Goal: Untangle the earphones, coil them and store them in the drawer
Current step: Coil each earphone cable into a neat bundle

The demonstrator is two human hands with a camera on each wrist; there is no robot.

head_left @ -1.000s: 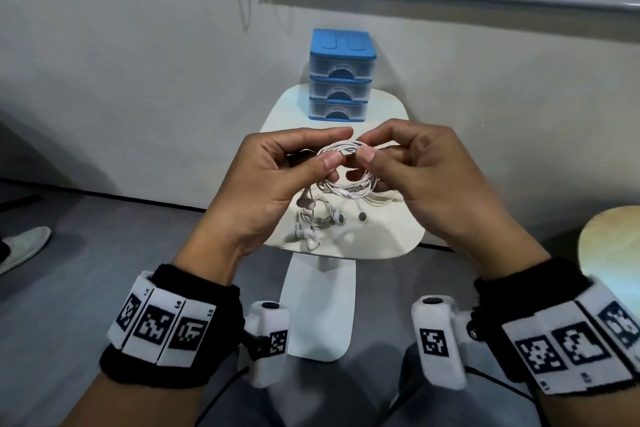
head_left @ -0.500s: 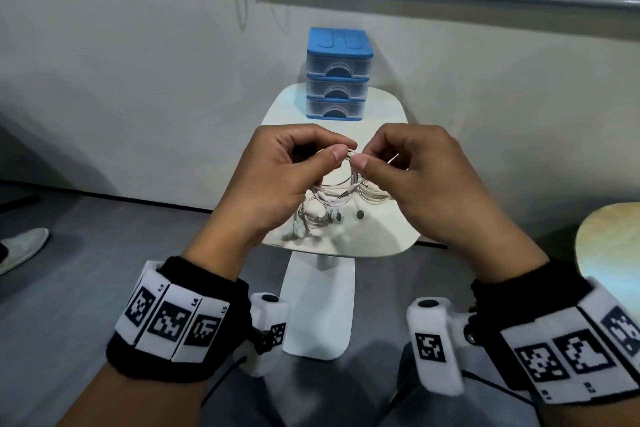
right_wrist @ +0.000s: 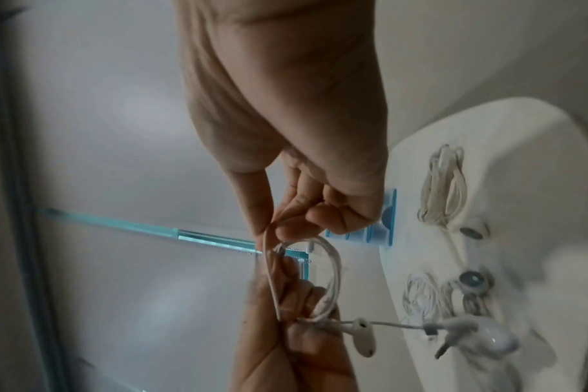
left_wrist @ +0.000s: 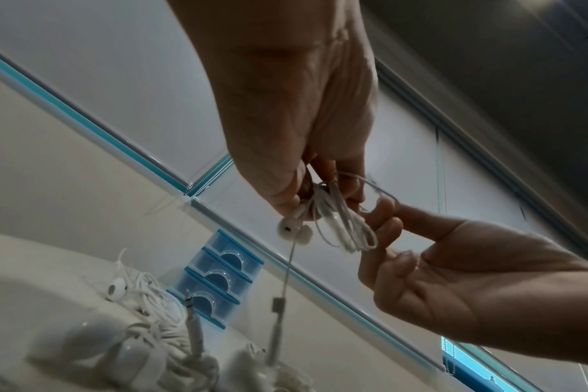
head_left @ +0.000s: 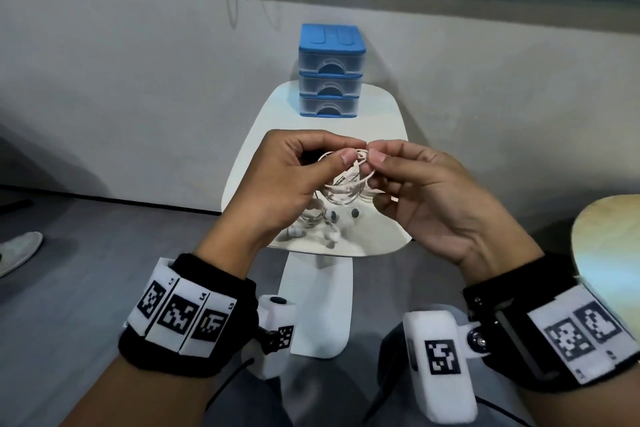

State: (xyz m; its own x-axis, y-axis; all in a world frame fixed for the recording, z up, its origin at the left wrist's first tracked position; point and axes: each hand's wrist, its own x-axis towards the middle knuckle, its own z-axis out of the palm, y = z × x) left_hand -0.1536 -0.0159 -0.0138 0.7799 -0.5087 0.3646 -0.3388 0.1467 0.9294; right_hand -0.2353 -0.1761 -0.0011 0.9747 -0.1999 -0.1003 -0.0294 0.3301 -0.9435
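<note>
Both hands hold a set of white earphones [head_left: 346, 180] in the air above the small white table [head_left: 381, 236]. My left hand [head_left: 294, 177] grips the coiled loops of cable [left_wrist: 339, 222], with an earbud [left_wrist: 292, 229] and the plug end hanging below it. My right hand [head_left: 408, 180] pinches a strand of the same cable [right_wrist: 333, 262] at the top of the coil, thumb against fingertip. At the table's far edge stands a blue three-drawer unit [head_left: 330, 71], all drawers closed.
Other white earphones [head_left: 311, 222] lie bundled on the table near its front edge, under my hands. A wall runs behind the table. A wooden round surface [head_left: 609, 236] shows at the right, and a shoe [head_left: 17, 250] on the grey floor at the left.
The hands have drawn closer, thumbs now nearly touching over the coil. The coil hangs more compactly between them.
</note>
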